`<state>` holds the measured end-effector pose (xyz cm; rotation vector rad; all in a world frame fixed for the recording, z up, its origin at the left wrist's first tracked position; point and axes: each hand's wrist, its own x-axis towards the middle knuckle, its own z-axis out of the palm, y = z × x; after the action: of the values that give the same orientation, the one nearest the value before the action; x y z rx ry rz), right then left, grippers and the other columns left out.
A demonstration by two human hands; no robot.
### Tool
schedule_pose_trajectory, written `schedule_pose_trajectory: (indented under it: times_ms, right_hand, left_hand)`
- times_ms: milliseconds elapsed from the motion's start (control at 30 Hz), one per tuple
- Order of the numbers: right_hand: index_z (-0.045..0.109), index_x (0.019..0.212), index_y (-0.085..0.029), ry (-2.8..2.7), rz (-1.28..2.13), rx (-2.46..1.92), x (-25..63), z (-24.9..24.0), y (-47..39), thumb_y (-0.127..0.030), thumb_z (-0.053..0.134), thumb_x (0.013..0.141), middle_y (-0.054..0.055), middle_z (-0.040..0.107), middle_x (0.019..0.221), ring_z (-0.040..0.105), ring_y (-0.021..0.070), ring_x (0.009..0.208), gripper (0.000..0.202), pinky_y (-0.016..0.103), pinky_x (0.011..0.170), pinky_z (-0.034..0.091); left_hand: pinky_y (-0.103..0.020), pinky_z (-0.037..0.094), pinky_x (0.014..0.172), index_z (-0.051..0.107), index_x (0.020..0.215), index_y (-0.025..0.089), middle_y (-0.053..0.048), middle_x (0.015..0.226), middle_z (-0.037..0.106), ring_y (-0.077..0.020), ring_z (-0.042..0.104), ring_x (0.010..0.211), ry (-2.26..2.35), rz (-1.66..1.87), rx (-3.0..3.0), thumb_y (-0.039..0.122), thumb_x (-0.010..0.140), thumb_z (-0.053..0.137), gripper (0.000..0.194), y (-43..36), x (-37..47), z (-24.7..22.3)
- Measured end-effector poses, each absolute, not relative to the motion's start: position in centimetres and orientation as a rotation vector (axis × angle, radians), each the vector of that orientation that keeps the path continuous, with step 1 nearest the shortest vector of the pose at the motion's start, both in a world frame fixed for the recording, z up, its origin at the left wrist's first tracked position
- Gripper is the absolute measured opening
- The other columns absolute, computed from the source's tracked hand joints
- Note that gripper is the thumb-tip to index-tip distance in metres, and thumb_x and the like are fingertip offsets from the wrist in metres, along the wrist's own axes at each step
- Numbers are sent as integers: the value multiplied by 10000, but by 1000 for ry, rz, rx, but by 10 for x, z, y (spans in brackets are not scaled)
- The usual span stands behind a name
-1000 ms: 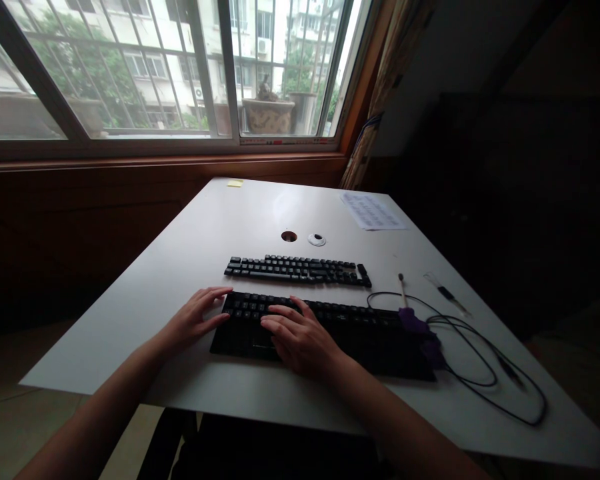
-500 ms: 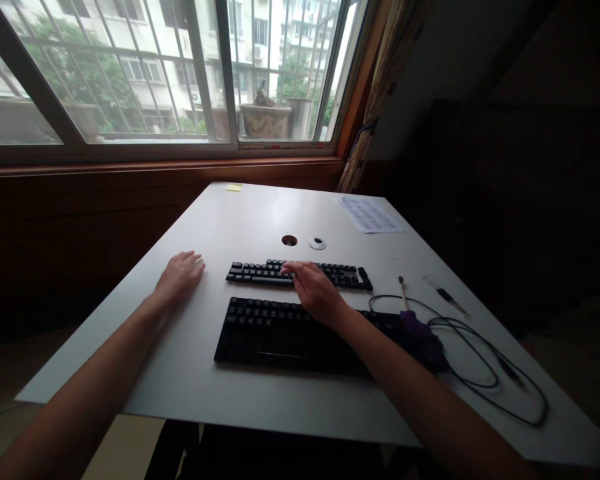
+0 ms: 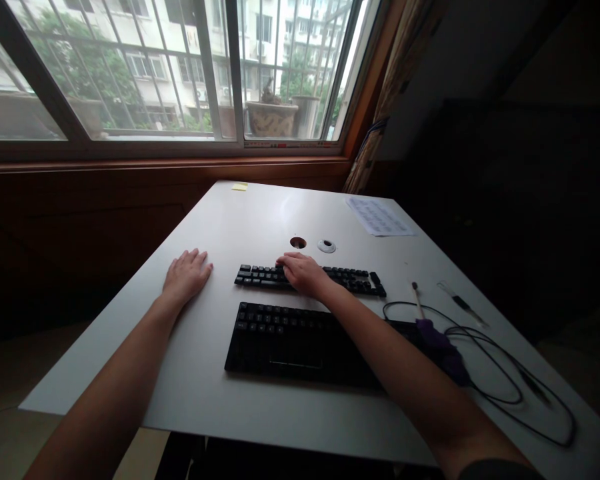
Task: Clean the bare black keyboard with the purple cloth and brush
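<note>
My left hand [image 3: 186,275] lies flat on the white table, fingers spread, left of the keys. Over the rows of loose black keycaps [image 3: 355,280] is my right hand [image 3: 303,272], its fingers pinched together at the upper edge of the rows; whatever they hold is too small to make out. Nearer to me lies a black keyboard [image 3: 275,343], with keys along its upper left part and a bare dark area below them. My right forearm crosses above this keyboard and hides part of it.
On the right are a purple cloth [image 3: 443,350], a cotton-tipped stick [image 3: 418,301], a wire tool [image 3: 463,303] and a looped black cable [image 3: 550,433]. Printed papers [image 3: 381,217], a table hole [image 3: 298,243], a round cover [image 3: 326,246] and yellow notes [image 3: 239,187] lie farther back.
My right hand has moved slightly up and left over the keycaps. My left hand has flattened, with its fingers more spread. The view has shifted slightly.
</note>
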<state>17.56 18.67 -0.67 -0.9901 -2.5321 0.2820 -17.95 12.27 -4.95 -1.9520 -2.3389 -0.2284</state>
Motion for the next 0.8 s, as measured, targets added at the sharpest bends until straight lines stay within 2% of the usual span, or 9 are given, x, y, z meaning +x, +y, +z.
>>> schedule_pose_trajectory:
  times_ms: [200, 467, 600, 700, 800]
  right_hand:
    - [680, 1241, -212, -2533, 269, -1041, 171, -10, 193, -159, 476, 980, 104, 716, 1286, 543, 251, 1372, 336, 439, 1139, 424]
    - [704, 1188, -231, -2431, 294, -1082, 172, -6, 222, -200, 481, 1014, 66, 748, 1201, 641, 207, 1183, 286, 358, 1049, 481]
    - [740, 1112, -229, -2385, 281, -1136, 169, -4, 236, -223, 616, 960, 62, 769, 1137, 648, 238, 1124, 196, 400, 1052, 474]
    - [770, 990, -241, -2420, 297, -1153, 163, -4, 242, -240, 725, 893, 40, 789, 1023, 664, 238, 1058, 108, 387, 1003, 494]
    - [780, 946, -258, -2452, 303, -1177, 157, -3, 244, -232, 778, 844, 21, 795, 984, 668, 234, 1041, 105, 375, 971, 500]
  left_hand:
    - [-513, 291, 1218, 475, 1543, 177, -138, 1641, 412, -345, 338, 1523, -2332, -208, -1968, 500, 1049, 319, 610, 122, -179, -49]
    - [-493, 290, 1216, 482, 1538, 188, -138, 1637, 419, -341, 350, 1515, -2319, -202, -1993, 513, 1043, 335, 610, 124, -184, -50]
    - [-484, 291, 1216, 489, 1532, 191, -137, 1634, 425, -335, 350, 1517, -2310, -206, -2013, 520, 1044, 336, 609, 124, -186, -49]
    - [-469, 291, 1217, 489, 1532, 192, -138, 1628, 433, -324, 358, 1514, -2301, -215, -2022, 523, 1042, 344, 608, 124, -187, -48]
    - [-461, 289, 1219, 494, 1526, 189, -142, 1622, 439, -322, 369, 1506, -2292, -225, -2025, 521, 1039, 353, 606, 123, -188, -48]
